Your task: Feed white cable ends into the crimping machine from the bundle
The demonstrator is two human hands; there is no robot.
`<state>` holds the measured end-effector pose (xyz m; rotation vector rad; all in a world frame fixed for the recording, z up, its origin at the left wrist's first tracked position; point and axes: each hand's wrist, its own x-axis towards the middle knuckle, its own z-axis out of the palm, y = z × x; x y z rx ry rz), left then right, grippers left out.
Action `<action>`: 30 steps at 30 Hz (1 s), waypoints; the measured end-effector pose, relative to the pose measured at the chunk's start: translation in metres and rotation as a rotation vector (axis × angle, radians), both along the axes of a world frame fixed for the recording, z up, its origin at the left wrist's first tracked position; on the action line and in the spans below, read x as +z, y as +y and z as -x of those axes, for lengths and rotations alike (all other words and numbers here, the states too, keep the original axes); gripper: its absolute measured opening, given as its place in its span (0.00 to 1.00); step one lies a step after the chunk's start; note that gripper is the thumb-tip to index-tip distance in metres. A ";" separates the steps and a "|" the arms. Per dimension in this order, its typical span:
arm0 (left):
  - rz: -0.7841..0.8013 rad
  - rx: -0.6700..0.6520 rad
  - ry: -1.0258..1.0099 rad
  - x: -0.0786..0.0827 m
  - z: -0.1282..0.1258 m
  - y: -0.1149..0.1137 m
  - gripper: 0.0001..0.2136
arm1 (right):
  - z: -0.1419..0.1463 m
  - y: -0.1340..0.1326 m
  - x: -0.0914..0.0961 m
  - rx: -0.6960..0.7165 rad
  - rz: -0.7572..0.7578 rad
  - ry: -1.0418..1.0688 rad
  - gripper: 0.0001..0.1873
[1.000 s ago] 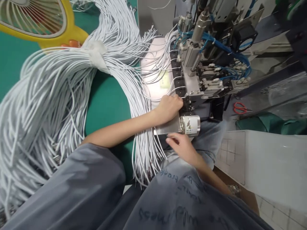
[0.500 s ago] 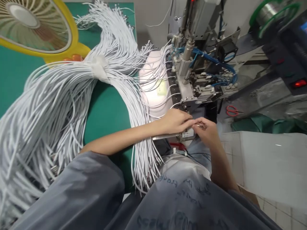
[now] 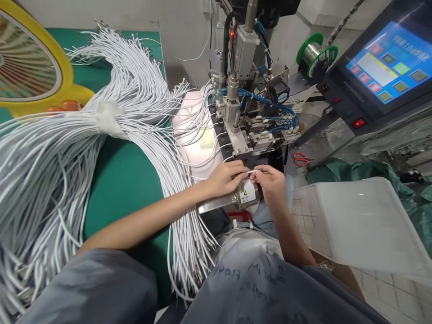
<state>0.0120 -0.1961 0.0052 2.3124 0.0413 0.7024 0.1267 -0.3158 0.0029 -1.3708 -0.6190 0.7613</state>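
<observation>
My left hand [image 3: 227, 177] and my right hand [image 3: 272, 180] meet in front of the small machine [image 3: 248, 130]. Together they pinch the end of one thin white cable [image 3: 252, 171], held level between their fingertips just below the machine's metal clamp block. Both hands hover over a shiny metal bracket with a warning label [image 3: 247, 194]. A big bundle of white cables [image 3: 67, 148], tied with white tape [image 3: 107, 118], fans across the green mat [image 3: 124, 180] on my left and under my left forearm.
A touch screen panel [image 3: 388, 63] stands at the right, with a green solder spool [image 3: 315, 54] beside it. Red scissors [image 3: 301, 159] lie behind a translucent plastic bin [image 3: 357, 225]. A yellow fan [image 3: 30, 76] sits at the far left.
My right hand has risen from my lap to the machine and joined my left hand on the cable end. The view has tilted up, and the screen now shows.
</observation>
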 end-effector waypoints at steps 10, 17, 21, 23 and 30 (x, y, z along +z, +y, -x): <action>0.109 -0.033 0.037 -0.001 -0.001 0.002 0.12 | -0.010 0.001 0.004 0.054 0.042 -0.351 0.07; -0.024 -0.019 0.056 -0.002 0.000 0.002 0.14 | -0.018 0.001 0.006 0.120 0.123 -0.442 0.11; 0.057 0.024 0.013 -0.002 -0.001 -0.003 0.10 | -0.002 0.003 0.000 -0.043 0.084 -0.447 0.11; 0.036 0.061 0.025 -0.002 -0.001 -0.005 0.10 | 0.005 0.002 -0.002 -0.125 0.088 -0.597 0.12; -0.502 0.205 0.054 -0.004 0.002 -0.004 0.10 | 0.003 0.004 0.004 -0.075 0.155 -1.017 0.15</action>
